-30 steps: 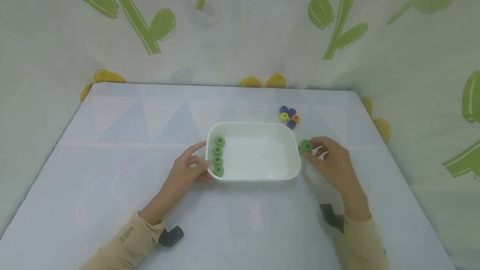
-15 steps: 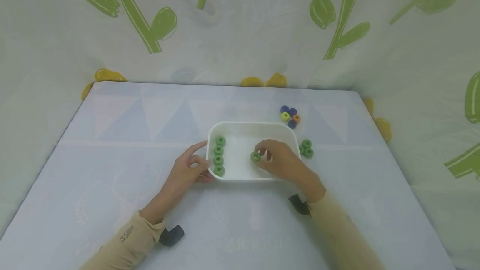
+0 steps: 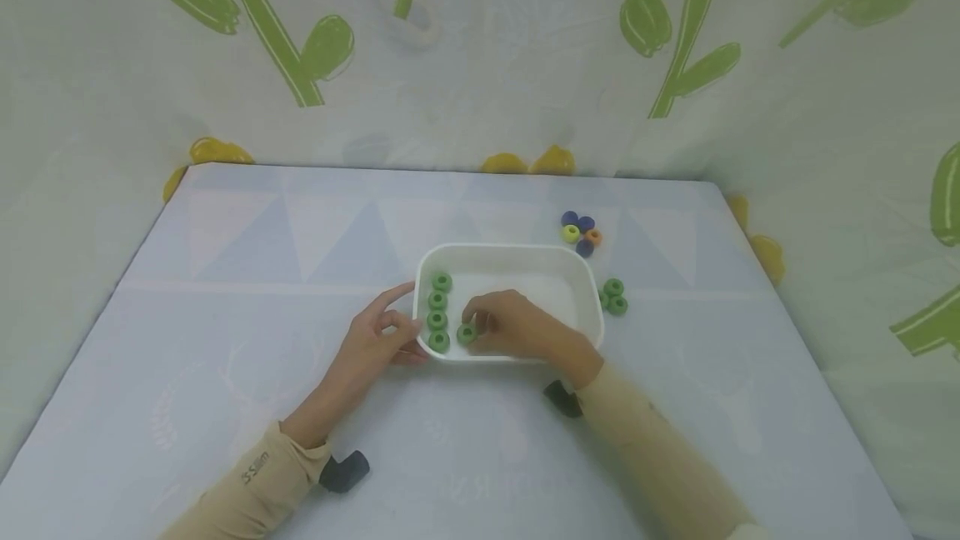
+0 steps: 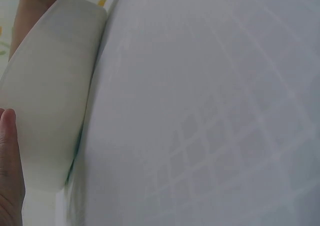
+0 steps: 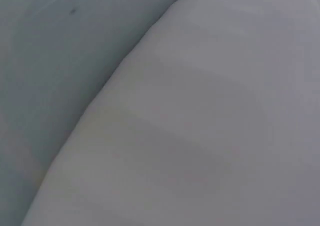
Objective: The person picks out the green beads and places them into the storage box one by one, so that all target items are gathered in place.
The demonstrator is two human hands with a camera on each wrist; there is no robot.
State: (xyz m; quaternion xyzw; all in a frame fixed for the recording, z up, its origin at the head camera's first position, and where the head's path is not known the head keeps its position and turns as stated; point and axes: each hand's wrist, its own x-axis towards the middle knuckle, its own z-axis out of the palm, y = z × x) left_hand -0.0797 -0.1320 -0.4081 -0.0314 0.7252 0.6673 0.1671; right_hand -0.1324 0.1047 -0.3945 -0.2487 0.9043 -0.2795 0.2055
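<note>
My right hand point(image 3: 513, 325) reaches into the white tray point(image 3: 536, 277) and pinches a green bead point(image 3: 467, 341) low near the tray's left end. Beside that bead, several green beads point(image 3: 437, 307) stand in a column along the left wall. My left hand point(image 3: 375, 332) holds the tray's left end, thumb at the rim. In the left wrist view, a finger point(image 4: 10, 161) lies against the tray's outer wall point(image 4: 55, 86). The right wrist view has neither the bead nor the fingers holding it, only pale surfaces.
Three green beads point(image 3: 617, 305) lie on the table point(image 3: 225, 340) just right of the tray. Behind the tray's right corner sits a small cluster of blue beads point(image 3: 586, 248), a yellow bead point(image 3: 571, 233) and an orange bead point(image 3: 594, 237). A leaf-printed curtain point(image 3: 480, 65) hangs behind.
My right hand has picked a green bead from the pile right of the tray and carried it leftward into the tray, close to the column. My left hand has stayed in place.
</note>
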